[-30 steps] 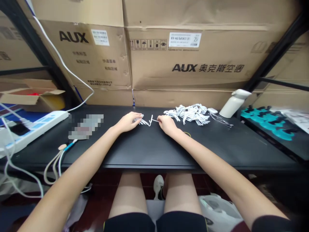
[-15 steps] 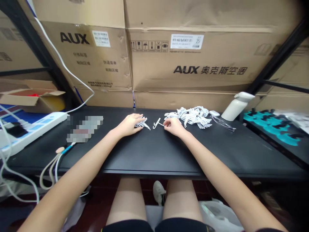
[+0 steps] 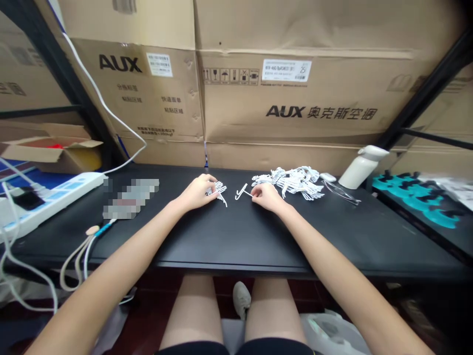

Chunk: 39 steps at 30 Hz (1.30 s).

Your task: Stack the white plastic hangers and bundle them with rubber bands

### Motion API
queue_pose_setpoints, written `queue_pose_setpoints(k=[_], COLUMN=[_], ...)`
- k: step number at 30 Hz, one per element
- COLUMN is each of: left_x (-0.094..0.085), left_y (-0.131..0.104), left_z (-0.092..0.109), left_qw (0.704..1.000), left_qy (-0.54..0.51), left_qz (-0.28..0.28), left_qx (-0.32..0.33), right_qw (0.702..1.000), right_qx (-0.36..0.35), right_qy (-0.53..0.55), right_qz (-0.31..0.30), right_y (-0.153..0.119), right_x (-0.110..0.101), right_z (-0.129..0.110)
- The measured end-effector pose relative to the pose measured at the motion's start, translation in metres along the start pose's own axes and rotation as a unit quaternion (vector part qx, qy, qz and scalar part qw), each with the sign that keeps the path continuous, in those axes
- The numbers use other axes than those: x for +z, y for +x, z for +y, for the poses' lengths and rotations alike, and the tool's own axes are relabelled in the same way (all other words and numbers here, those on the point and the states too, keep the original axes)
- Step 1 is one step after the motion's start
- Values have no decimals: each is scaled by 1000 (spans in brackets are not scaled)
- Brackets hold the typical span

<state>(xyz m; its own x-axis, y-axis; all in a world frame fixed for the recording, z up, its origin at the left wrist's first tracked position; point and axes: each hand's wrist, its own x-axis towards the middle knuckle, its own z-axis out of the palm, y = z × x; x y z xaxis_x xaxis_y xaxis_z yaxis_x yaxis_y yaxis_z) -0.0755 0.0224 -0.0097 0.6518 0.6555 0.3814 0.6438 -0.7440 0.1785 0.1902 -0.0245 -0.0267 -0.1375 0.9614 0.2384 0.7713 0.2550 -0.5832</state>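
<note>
My left hand [image 3: 199,192] is closed around a small bundle of thin white hooks [image 3: 220,189]; their ends fan out past the thumb and fingertips, low over the black table. Between the fingertips of my right hand [image 3: 266,196] is the stem of a single white hook [image 3: 242,191], which has a crossbar and a curved end pointing toward the left hand. Just behind the right hand lies a loose pile of similar thin white pieces [image 3: 295,182]. The fingers partly hide what each hand holds.
On the black table [image 3: 236,236], a pixelated flat object [image 3: 131,198] and a white power strip [image 3: 55,199] lie left. Glasses [image 3: 342,192] and a pale bottle [image 3: 362,166] are right. Teal parts [image 3: 417,197] lie farther right. Cardboard boxes [image 3: 295,125] stand behind.
The left fingers and thumb have shifted slightly, and more of the bundle shows, spread differently. My right hand keeps its hold on the single hook. The view has tilted slightly.
</note>
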Motion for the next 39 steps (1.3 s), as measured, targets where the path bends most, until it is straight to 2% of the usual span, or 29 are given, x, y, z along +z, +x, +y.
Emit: queue_pose_setpoints(k=[9, 17, 24, 30, 39], left_x=[3, 7, 4, 5, 11], left_y=[1, 2, 3, 4, 3], left_z=[9, 16, 16, 16, 29], left_qw=[997, 996, 990, 994, 994], left_qy=[-43, -88, -139, -71, -24], left_qz=[14, 1, 10, -4, 12], left_qx=[61, 26, 10, 81, 107], right_qw=[1000, 995, 995, 997, 997], right_qx=[-4, -2, 12, 4, -10], right_qy=[-29, -100, -101, -78, -80], right_qz=[-10, -29, -22, -19, 6], right_y=[0, -1, -3, -3, -1], right_x=[-4, -12, -15, -13, -12], right_z=[1, 2, -1, 0, 4])
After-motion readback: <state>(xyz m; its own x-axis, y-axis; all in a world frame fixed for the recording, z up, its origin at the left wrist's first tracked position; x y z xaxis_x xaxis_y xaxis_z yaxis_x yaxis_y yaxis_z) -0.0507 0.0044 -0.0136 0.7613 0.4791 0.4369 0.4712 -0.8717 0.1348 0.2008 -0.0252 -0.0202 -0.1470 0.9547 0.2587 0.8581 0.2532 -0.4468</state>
